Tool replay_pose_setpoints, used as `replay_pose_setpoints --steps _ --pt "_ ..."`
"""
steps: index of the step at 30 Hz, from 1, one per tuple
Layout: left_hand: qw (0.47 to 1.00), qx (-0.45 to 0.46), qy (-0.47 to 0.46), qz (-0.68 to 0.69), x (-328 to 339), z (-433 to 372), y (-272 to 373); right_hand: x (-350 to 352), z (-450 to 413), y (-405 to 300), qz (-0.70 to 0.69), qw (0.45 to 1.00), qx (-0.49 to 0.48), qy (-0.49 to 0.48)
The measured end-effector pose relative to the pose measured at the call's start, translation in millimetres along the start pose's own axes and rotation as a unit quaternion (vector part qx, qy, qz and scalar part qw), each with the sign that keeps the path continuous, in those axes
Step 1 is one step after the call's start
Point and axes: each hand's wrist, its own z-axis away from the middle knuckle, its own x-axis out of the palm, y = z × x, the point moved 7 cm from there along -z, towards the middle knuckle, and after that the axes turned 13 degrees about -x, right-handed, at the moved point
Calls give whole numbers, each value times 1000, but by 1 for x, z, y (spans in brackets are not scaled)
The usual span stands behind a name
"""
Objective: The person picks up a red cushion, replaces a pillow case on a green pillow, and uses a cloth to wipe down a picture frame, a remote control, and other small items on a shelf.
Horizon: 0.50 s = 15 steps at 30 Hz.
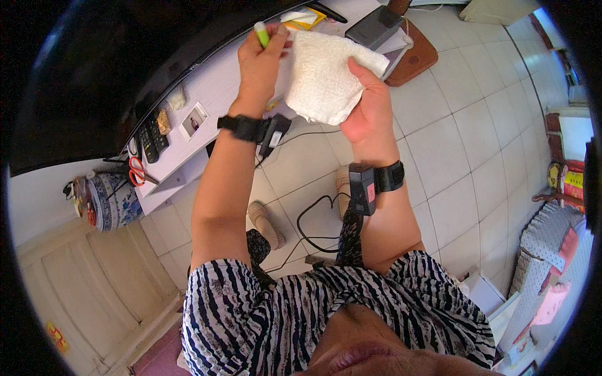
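Note:
My left hand (263,63), raised over the white cabinet top, grips a small lime-green stick-like object with a pale end (262,35); most of it is hidden in my fingers. A folded white terry towel (324,77) is held up by its right side in my right hand (371,105), the thumb lying on top. The fingertips of my left hand are close to the towel's upper left edge, and I cannot tell whether they touch it. Both wrists carry black straps with small black devices.
A television (94,84) stands along the cabinet (221,70). On the cabinet lie red-handled scissors (137,171), remote controls (153,143), a small picture card (194,122) and a dark grey box (375,27). A black cable (301,218) loops over the tiled floor (439,141).

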Motion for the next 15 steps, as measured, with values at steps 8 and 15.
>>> replay_pose_setpoints --steps 8,15 --pt "952 -225 -115 171 -5 82 -45 -26 3 6 204 979 4 -2" --pt "983 -79 64 -152 -39 77 -58 -44 -6 8 311 947 -41 -65"
